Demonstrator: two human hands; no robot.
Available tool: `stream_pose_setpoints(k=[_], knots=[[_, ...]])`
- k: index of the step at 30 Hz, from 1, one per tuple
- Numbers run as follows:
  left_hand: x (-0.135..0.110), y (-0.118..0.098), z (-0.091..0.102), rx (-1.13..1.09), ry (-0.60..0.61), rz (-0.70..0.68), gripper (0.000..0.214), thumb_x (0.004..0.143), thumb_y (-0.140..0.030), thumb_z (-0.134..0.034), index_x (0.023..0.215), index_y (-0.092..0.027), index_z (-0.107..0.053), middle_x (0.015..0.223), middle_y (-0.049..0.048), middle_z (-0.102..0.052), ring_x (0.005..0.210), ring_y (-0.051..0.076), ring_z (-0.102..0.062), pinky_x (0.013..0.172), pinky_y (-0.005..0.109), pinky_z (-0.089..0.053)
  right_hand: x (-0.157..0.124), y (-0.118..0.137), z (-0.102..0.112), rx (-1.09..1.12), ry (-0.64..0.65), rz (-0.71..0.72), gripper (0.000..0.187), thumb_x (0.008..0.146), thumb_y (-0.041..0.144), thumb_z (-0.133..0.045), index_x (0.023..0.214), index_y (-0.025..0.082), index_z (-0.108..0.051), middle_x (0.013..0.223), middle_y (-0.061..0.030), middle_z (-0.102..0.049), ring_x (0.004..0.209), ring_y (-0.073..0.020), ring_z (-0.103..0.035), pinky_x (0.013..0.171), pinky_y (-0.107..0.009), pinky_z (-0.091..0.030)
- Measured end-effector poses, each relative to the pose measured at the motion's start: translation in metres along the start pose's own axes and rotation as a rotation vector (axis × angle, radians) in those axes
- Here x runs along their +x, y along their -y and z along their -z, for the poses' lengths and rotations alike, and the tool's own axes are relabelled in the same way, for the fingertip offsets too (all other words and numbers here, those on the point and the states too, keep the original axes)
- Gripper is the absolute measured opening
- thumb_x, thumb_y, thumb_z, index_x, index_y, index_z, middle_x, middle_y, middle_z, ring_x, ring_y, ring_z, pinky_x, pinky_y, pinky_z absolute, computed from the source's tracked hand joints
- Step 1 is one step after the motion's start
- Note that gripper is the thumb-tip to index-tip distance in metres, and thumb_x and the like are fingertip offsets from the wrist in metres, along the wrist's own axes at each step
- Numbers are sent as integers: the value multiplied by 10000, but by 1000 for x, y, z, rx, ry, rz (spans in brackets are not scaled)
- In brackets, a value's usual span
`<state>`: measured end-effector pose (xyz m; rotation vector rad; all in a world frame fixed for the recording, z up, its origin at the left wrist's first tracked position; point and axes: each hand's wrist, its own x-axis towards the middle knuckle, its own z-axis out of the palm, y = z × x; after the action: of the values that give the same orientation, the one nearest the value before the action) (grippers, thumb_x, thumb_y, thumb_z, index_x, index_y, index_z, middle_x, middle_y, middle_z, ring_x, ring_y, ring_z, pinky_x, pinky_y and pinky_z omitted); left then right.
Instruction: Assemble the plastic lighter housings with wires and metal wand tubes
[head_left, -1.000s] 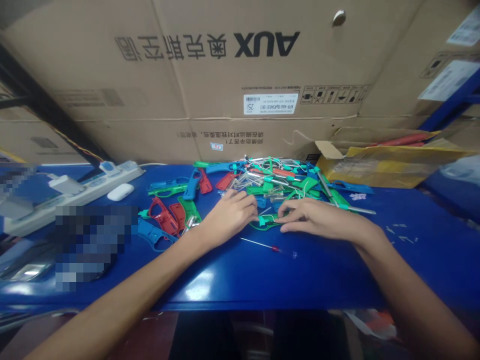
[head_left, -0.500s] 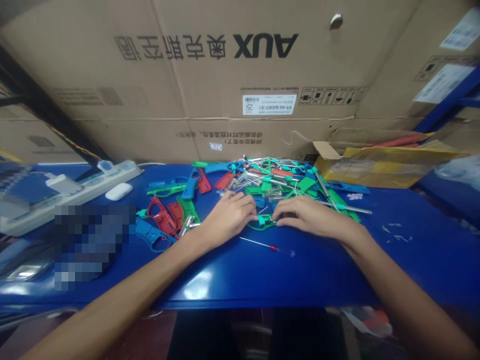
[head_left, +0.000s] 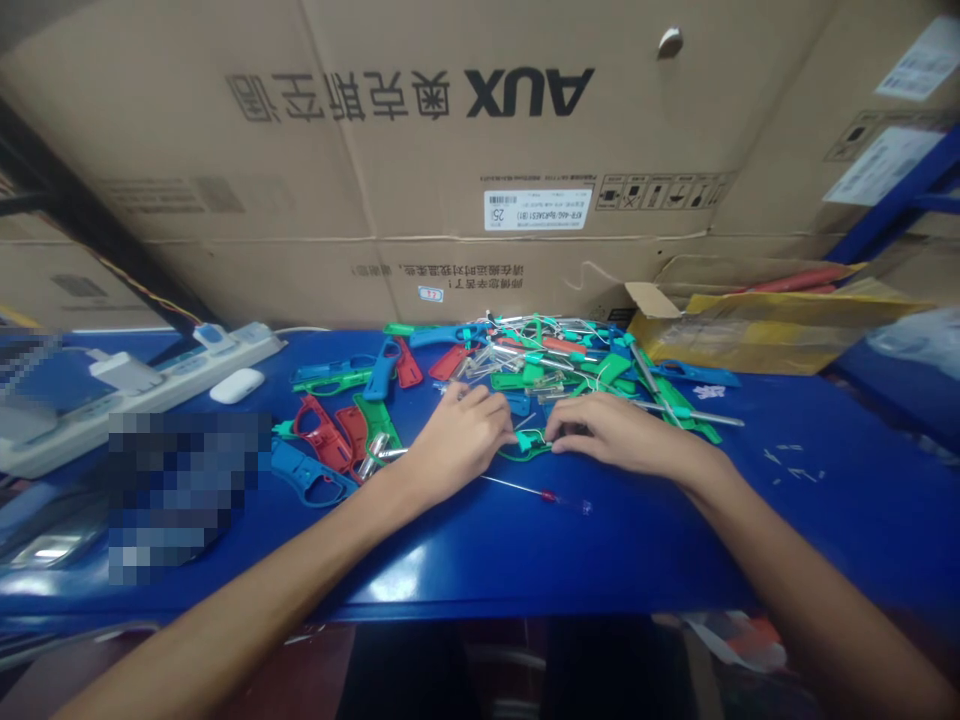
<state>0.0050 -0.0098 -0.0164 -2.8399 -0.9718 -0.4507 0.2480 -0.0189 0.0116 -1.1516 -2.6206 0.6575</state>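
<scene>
Between my hands, low over the blue table, is a green plastic handle shell (head_left: 531, 452) with a teal piece and thin wire in it. My left hand (head_left: 471, 435) is closed on its left end, fingertips by the teal piece. At its right end my right hand (head_left: 600, 430) pinches with thumb and forefinger; what lies right at those fingertips is too small to make out. Just in front of the shell a screwdriver (head_left: 551, 496) with a red and clear handle lies on the table. Behind my hands spreads a pile of metal tubes and green parts (head_left: 555, 355).
Blue, red and green handle shells (head_left: 322, 435) lie to the left. Further left are a white power strip (head_left: 187, 375) and a white case (head_left: 238, 385). A yellow-taped carton (head_left: 757, 330) stands at the back right, before a large cardboard wall (head_left: 420, 180). Small white bits (head_left: 795, 465) lie right.
Both hands stay at the green handle shell with hardly any shift. The view has moved very slightly.
</scene>
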Motion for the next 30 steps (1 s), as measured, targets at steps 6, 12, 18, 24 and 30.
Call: stream_pose_setpoints(k=[6,12,18,24,30], knots=[[0,-2,0,41,-1,-16,276,1040,-340,-503,923,-160,-676,969,62,-700,903,221,-563,847,373,-309,1,0,0,-7,9,-3,97,946,250,-627,899,209,-701,908,-24,-725,839,-183,-637,758,-298,-437],[-1,4,-3,-135,5,-1,296,1051,-366,-480,939,-175,-676,1007,35,-708,952,200,-594,853,352,-320,0,-1,0,18,4,-6,94,942,257,-629,911,218,-708,906,-19,-727,823,-182,-637,739,-293,-433],[0,1,-1,-10,-14,-37,271,1042,-347,-502,931,-172,-676,992,39,-707,918,209,-573,862,371,-312,0,0,0,16,8,2,97,949,246,-625,905,214,-705,900,-23,-726,831,-186,-636,753,-296,-428],[0,-7,-1,177,-44,-51,250,1035,-304,-512,924,-149,-674,938,73,-702,879,235,-557,836,396,-319,0,0,0,3,11,9,97,953,238,-618,887,207,-683,888,-23,-705,822,-180,-621,744,-297,-426],[1,-4,-1,82,-8,-26,239,1034,-296,-515,929,-147,-670,953,69,-702,895,229,-574,849,387,-324,0,2,2,24,18,23,109,958,225,-603,871,199,-663,883,-26,-687,817,-178,-610,748,-296,-420]])
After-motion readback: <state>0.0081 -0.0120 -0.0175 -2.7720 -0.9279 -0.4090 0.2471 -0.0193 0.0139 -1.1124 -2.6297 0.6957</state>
